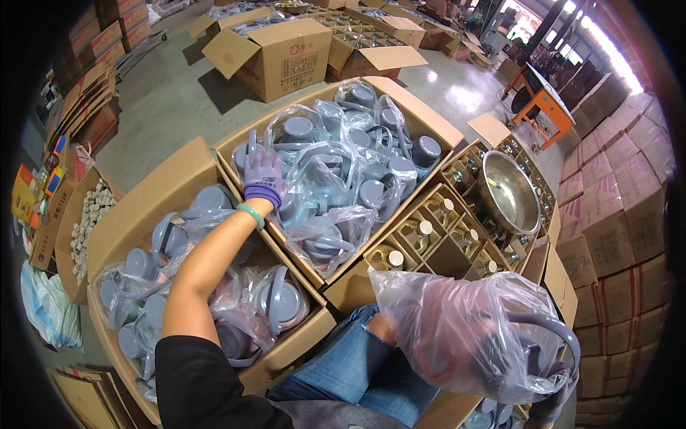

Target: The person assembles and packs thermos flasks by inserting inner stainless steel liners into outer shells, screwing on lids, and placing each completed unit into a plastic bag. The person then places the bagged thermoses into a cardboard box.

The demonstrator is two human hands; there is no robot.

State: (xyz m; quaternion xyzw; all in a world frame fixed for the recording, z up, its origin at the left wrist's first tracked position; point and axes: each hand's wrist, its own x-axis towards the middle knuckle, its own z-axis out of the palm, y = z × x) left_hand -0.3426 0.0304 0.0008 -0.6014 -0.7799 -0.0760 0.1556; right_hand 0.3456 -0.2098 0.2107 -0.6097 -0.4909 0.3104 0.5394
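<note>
My left hand (262,174), in a lilac work glove, reaches into the far carton (336,280) at its left wall. It rests by a grey lid with an upright handle; the fingertips' grip is hidden. Around it lie several plastic-bagged containers with grey lids (298,130) and handles. At the lower right, my right hand (560,383) holds a pink container (434,327) with a grey carrying handle, wrapped in a clear plastic bag, over my right thigh. The bag partly covers that hand. Under my left arm, a nearer carton (153,185) holds more bagged containers (278,300).
Divided cartons at right hold glass bottles (423,230) with pale caps; a metal bowl (509,193) sits on top. Stacked cartons (611,225) line the right side. A box of small pale caps (88,236) stands left. Further off are open cartons (292,59) and an orange-framed machine (544,115).
</note>
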